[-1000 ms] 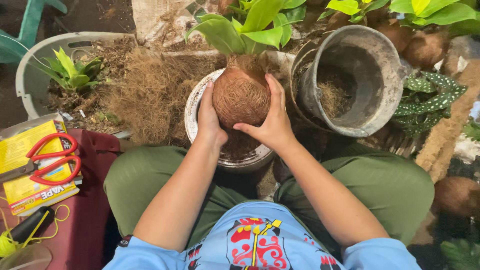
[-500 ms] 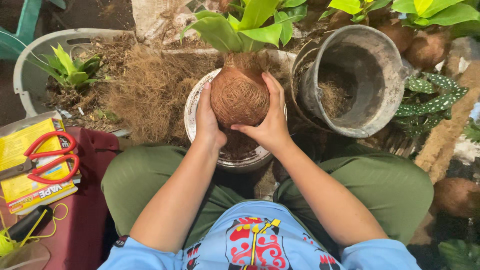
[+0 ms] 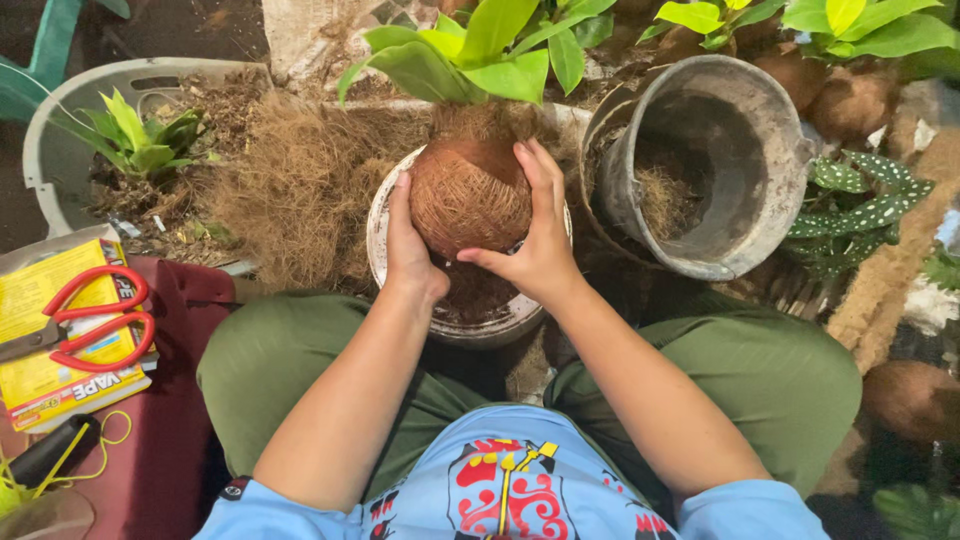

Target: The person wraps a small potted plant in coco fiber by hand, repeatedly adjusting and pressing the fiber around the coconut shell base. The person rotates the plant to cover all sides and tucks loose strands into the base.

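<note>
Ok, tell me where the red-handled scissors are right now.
The red-handled scissors lie at the left edge of the head view, on a yellow packet, well left of the left hand.

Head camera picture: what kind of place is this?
Probably a home garden potting spot. Both hands, left hand and right hand, cup a fibre-wrapped plant ball over a soil bowl, with a dirty bucket and loose coconut fibre nearby.
</note>
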